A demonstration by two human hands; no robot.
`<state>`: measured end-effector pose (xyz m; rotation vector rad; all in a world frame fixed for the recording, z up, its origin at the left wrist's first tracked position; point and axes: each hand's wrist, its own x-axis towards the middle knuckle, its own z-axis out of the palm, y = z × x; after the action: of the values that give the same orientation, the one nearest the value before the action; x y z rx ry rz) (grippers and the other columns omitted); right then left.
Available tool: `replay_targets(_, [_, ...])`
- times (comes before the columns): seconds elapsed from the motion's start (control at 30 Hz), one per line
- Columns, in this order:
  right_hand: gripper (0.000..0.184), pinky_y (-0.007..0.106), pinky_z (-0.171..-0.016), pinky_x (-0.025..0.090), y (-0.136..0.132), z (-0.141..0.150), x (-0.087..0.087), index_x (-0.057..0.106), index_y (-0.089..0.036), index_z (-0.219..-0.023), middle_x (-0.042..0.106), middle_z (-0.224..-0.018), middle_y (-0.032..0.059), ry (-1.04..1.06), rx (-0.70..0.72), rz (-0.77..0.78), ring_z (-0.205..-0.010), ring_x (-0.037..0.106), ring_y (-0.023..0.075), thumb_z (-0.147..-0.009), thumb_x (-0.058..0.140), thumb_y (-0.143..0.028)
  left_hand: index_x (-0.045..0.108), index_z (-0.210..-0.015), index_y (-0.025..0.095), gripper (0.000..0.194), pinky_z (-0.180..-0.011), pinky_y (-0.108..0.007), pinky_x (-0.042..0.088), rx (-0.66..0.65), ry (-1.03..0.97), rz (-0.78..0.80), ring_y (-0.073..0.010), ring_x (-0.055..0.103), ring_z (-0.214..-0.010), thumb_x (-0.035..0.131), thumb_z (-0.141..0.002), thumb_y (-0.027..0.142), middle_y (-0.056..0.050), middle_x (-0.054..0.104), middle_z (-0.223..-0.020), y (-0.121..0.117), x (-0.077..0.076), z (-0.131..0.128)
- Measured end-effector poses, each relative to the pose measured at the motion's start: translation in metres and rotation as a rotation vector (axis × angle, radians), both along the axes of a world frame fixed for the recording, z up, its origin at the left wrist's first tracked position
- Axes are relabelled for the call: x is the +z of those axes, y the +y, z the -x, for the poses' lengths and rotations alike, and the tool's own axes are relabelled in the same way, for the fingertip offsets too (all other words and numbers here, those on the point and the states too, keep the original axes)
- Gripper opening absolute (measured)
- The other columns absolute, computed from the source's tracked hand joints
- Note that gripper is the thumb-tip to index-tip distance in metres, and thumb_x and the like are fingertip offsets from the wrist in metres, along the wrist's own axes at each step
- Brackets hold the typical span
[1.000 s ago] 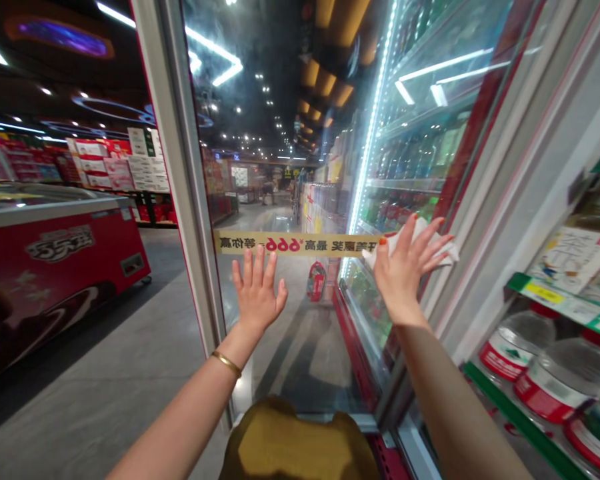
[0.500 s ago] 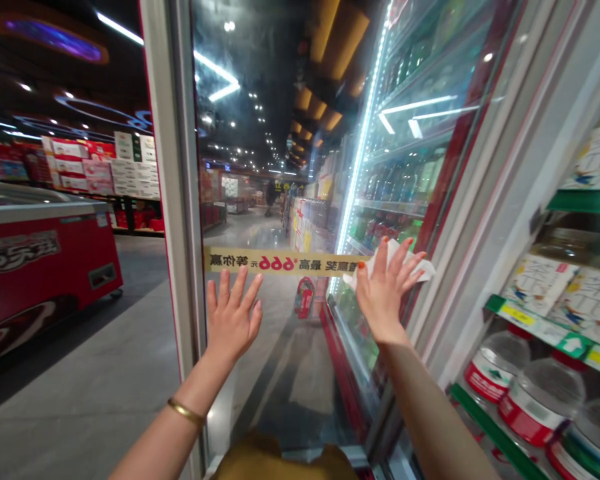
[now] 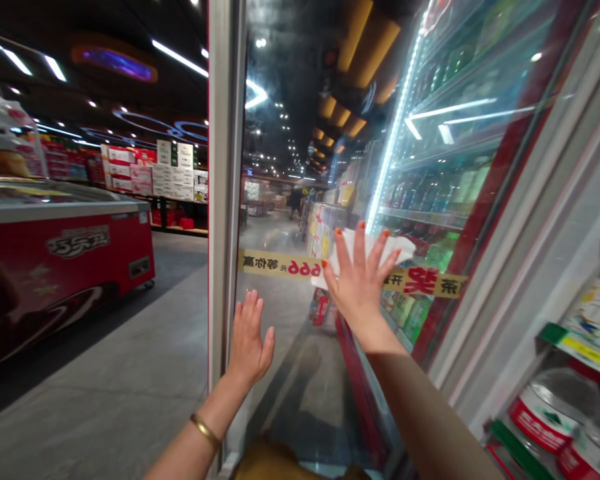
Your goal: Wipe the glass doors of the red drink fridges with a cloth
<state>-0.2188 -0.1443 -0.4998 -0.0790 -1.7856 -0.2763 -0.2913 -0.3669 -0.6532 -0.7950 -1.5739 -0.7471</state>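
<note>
The glass door (image 3: pixel 300 373) of a drinks cooler stands in front of me, with a yellow strip (image 3: pixel 265 263) of mirrored lettering across it. My right hand (image 3: pixel 359 283) lies flat with spread fingers, pressing a white wipe (image 3: pixel 403 247) against the glass over the middle of the strip. The palm and fingers hide part of the wipe. Lower and to the left, my left hand (image 3: pixel 250 343) is open and empty near the door's left frame (image 3: pixel 223 200), its fingers close together and the thumb apart. Whether it touches the glass I cannot tell.
To the right, cooler shelves hold large bottles (image 3: pixel 550 410) with red and white labels, below a green shelf edge (image 3: pixel 555 333). A red chest freezer (image 3: pixel 95 273) stands on the left, and stacked cartons (image 3: pixel 175 177) line the back. Lit shelves of bottles show through the glass.
My right hand has slid the wipe leftward along the strip, uncovering lettering at its right end. My left hand has shifted lower, drawing its fingers together. The view has turned slightly left.
</note>
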Motion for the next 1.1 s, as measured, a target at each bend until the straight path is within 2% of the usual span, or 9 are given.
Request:
replay_targets(0.13, [0.077, 0.078, -0.136, -0.004, -0.051, 0.024, -0.007, 0.028, -0.038, -0.176, 0.022, -0.187, -0.0019, -0.141, 0.196, -0.374, -0.175, -0.006, 0.0367, -0.107, 0.059, -0.05, 0.017, -0.178, 0.024, 0.084, -0.143, -0.055, 0.017, 0.185, -0.06, 0.021, -0.0255, 0.013, -0.174, 0.058, -0.105, 0.021, -0.013, 0.023, -0.184, 0.004, -0.022, -0.003])
replay_targets(0.23, [0.071, 0.066, -0.142, -0.004, -0.039, 0.016, -0.026, 0.034, -0.039, -0.174, 0.031, -0.184, -0.0081, -0.273, 0.28, -0.597, -0.176, 0.0, 0.0277, -0.108, 0.058, -0.053, 0.014, -0.179, 0.022, 0.087, -0.142, -0.056, 0.019, 0.272, -0.07, 0.058, -0.0274, 0.011, -0.174, 0.06, -0.105, 0.024, -0.016, 0.023, -0.182, 0.004, -0.035, -0.003])
replay_targets(0.37, [0.075, 0.081, -0.136, 0.003, -0.007, 0.002, 0.001, 0.033, -0.043, -0.174, 0.026, -0.186, -0.0025, -0.172, 0.166, -0.313, -0.175, -0.003, 0.0387, -0.106, 0.062, -0.054, 0.015, -0.178, 0.02, 0.09, -0.142, -0.057, 0.02, 0.243, -0.071, 0.06, -0.0286, 0.013, -0.173, 0.063, -0.103, 0.027, -0.018, 0.028, -0.181, 0.004, -0.038, -0.004])
replay_targets(0.5, [0.078, 0.088, -0.131, 0.003, -0.034, 0.009, 0.027, 0.029, -0.043, -0.175, 0.018, -0.188, 0.0003, -0.121, 0.106, -0.137, -0.174, -0.004, 0.0453, -0.105, 0.062, -0.051, 0.018, -0.178, 0.024, 0.09, -0.142, -0.06, 0.019, 0.145, -0.004, -0.01, -0.0294, 0.017, -0.173, 0.064, -0.101, 0.023, -0.016, 0.028, -0.182, 0.008, -0.01, -0.004])
replay_targets(0.6, [0.076, 0.076, -0.139, 0.004, -0.043, 0.011, -0.004, 0.031, -0.044, -0.174, 0.029, -0.184, -0.006, -0.218, 0.182, -0.356, -0.175, -0.002, 0.0357, -0.106, 0.062, -0.054, 0.018, -0.178, 0.027, 0.088, -0.142, -0.059, 0.017, 0.068, 0.054, -0.1, -0.0284, 0.015, -0.174, 0.061, -0.101, 0.02, -0.012, 0.02, -0.185, 0.015, 0.029, -0.001])
replay_targets(0.73, [0.082, 0.079, -0.136, 0.009, 0.026, -0.019, -0.045, 0.027, -0.043, -0.176, 0.025, -0.186, -0.0025, -0.159, 0.084, -0.262, -0.175, -0.003, 0.0382, -0.104, 0.065, -0.056, 0.019, -0.178, 0.028, 0.087, -0.144, -0.055, 0.007, 0.1, 0.082, -0.056, -0.0264, 0.009, -0.175, 0.062, -0.103, 0.025, -0.009, 0.019, -0.185, 0.026, 0.067, 0.006])
replay_targets(0.87, [0.082, 0.097, -0.12, 0.017, 0.096, -0.041, -0.005, 0.008, -0.035, -0.18, -0.005, -0.189, 0.011, 0.142, -0.098, 0.191, -0.172, -0.004, 0.0522, -0.111, 0.05, -0.05, 0.019, -0.178, 0.027, 0.09, -0.144, -0.056, 0.003, 0.185, 0.091, -0.02, -0.0279, 0.008, -0.175, 0.066, -0.101, 0.032, -0.008, 0.022, -0.184, 0.032, 0.07, 0.012])
replay_targets(1.0, [0.076, 0.098, -0.121, 0.011, 0.05, -0.018, 0.029, 0.011, -0.032, -0.18, 0.006, -0.189, 0.0116, 0.185, -0.041, 0.196, -0.171, -0.01, 0.0515, -0.112, 0.043, -0.044, 0.019, -0.178, 0.028, 0.091, -0.144, -0.058, 0.007, 0.198, 0.09, -0.023, -0.0286, 0.01, -0.174, 0.066, -0.101, 0.032, -0.009, 0.022, -0.183, 0.029, 0.065, 0.015])
replay_targets(1.1, [0.073, 0.086, -0.132, 0.014, 0.004, -0.001, -0.004, 0.027, -0.041, -0.176, 0.018, -0.188, -0.0034, -0.023, 0.08, -0.149, -0.173, -0.014, 0.0406, -0.109, 0.052, -0.053, 0.02, -0.178, 0.03, 0.091, -0.143, -0.059, 0.007, 0.176, 0.081, -0.007, -0.0305, 0.012, -0.174, 0.067, -0.1, 0.034, -0.008, 0.023, -0.183, 0.025, 0.062, 0.017])
